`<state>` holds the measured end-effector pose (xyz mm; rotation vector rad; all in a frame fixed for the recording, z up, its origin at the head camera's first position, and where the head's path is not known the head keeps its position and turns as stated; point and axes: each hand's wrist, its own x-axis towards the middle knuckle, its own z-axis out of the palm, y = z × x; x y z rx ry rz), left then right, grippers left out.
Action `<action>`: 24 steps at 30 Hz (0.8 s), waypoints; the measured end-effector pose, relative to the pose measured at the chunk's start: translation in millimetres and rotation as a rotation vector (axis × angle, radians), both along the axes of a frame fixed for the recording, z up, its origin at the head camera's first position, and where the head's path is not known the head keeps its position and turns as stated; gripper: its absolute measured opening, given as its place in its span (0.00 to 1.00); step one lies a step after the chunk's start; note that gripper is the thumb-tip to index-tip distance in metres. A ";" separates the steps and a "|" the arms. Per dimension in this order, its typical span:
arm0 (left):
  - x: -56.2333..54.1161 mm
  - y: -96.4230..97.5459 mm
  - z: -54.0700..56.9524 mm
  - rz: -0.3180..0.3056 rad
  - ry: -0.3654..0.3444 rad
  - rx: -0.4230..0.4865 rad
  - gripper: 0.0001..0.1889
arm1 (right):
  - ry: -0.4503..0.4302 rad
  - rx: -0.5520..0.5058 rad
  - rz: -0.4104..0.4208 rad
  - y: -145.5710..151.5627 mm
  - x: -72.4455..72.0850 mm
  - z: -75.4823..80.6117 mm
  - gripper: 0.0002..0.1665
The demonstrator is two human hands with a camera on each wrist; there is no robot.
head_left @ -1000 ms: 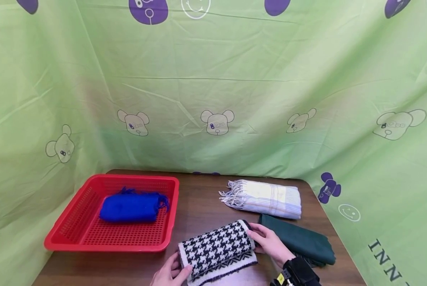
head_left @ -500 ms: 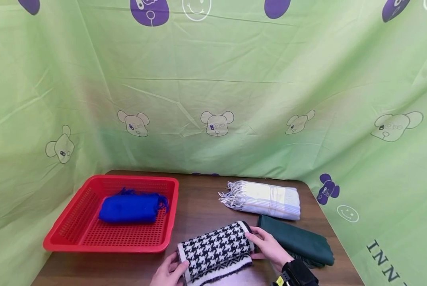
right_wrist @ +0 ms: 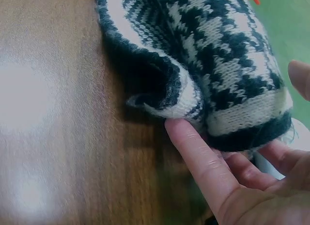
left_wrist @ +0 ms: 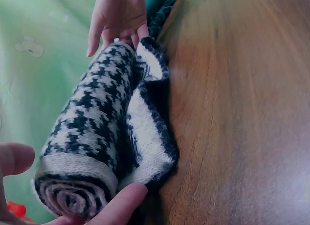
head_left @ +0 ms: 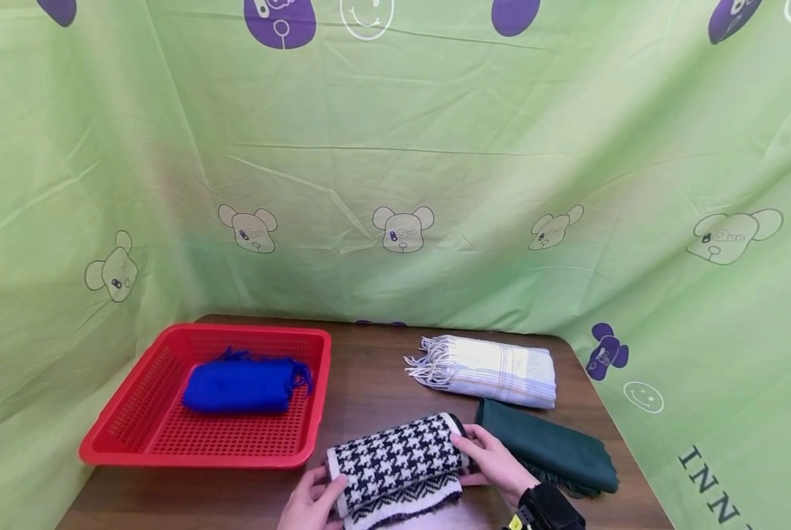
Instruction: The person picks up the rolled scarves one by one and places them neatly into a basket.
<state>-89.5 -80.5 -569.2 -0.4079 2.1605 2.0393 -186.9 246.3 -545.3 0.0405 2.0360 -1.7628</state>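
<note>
The left hand (head_left: 309, 506) and right hand (head_left: 498, 464) gripped the rolled houndstooth scarf (head_left: 395, 460) at opposite ends on the worktop (head_left: 362, 368), seemingly to keep its coil even (a loose flap (head_left: 405, 508) trailed along the near side).

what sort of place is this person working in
Probably a makeshift, curtained-off work booth: printed green fabric hangs behind and on both sides of a brown table, which bears a red basket and a partly rolled houndstooth scarf.
</note>
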 end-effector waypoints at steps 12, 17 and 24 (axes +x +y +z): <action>-3.3 1.1 -4.6 0.022 0.014 -0.052 0.30 | -0.013 -0.003 -0.009 -7.3 0.4 -2.3 0.32; -3.7 -0.9 -5.2 0.001 0.029 -0.047 0.29 | -0.001 -0.017 0.006 -8.8 1.1 -1.6 0.31; -3.9 -3.0 -6.6 -0.023 0.050 0.009 0.30 | -0.002 -0.062 0.014 -7.7 1.9 -3.4 0.28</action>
